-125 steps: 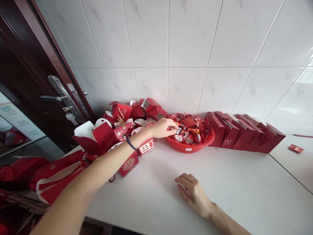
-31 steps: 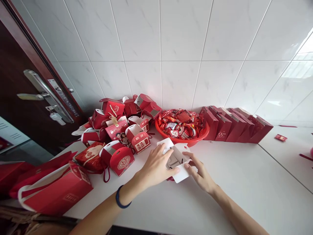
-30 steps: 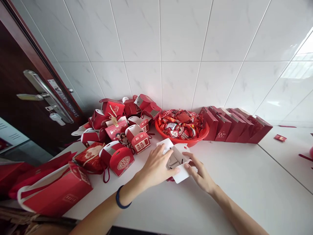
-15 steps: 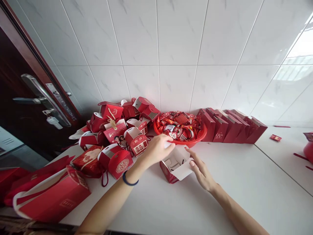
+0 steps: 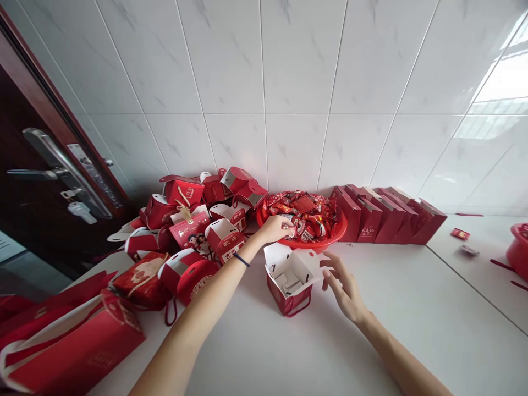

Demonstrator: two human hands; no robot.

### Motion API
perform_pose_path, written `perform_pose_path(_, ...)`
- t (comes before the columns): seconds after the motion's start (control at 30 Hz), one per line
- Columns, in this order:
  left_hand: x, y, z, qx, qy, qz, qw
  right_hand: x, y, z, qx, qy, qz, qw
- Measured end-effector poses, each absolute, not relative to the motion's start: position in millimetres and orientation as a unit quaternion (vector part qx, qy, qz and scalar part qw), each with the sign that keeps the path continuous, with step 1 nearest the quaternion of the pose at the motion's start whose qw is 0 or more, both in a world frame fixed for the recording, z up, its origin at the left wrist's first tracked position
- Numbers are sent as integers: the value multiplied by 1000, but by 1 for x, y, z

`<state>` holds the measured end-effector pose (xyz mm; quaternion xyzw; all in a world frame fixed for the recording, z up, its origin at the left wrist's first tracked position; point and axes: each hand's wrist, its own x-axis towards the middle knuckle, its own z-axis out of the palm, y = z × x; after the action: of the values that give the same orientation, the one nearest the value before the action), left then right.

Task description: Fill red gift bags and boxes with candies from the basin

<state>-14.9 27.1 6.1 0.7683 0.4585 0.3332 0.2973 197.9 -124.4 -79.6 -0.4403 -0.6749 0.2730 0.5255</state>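
Observation:
My left hand (image 5: 277, 229), with a dark band on the wrist, reaches to the front left of a red basin (image 5: 322, 242) heaped with wrapped candies (image 5: 307, 206). Its fingers pinch a small wrapped candy (image 5: 290, 231) at the edge of the heap. In front of the basin a small red box (image 5: 281, 295) stands upright, its white inside showing and its flaps spread. A red cord handle (image 5: 304, 309) hangs at its front. My right hand (image 5: 345, 291) is at the box's right flap, thumb and fingers apart around the flap's corner; a firm hold does not show.
Several red gift boxes (image 5: 185, 190) are piled on the left, with a larger red bag (image 5: 78, 344) in front. A row of red paper boxes (image 5: 385, 217) stands right of the basin. Small packets (image 5: 460, 234) and a red container (image 5: 520, 247) lie far right. A tiled wall (image 5: 297, 148) closes the back.
My left hand has moved from above the box to the candies in the basin. The box now shows more of its front and handle. A small pale-topped packet has appeared on the right.

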Motion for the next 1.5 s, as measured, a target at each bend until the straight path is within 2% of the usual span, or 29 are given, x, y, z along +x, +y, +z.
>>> perform_pose_path(0.23,-25,41,-5,642,413,491,420,202,-112,-76,-462,-677,184,543)
perform_pose_path(0.4,-26,43,-8,580,389,536,474,205,-82,-42,-458,-697,71,547)
perform_pose_path(0.47,-25,41,-8,565,384,550,480,202,-65,-25,-476,-700,76,527)
perform_pose_path(0.6,-24,38,-8,550,379,570,479,191,-26,-4,-545,-703,154,431)
perform_pose_path(0.8,-20,37,-10,543,385,574,477,175,20,-14,-605,-661,189,402)
perform_pose_path(0.93,-18,37,-11,544,384,573,478,171,30,-19,-601,-625,229,443)
perform_pose_path(1.23,-18,33,-6,531,365,563,518,178,26,-12,-510,-452,323,657)
perform_pose_path(1.5,-18,32,-3,514,357,570,533,178,17,-6,-430,-384,411,706)
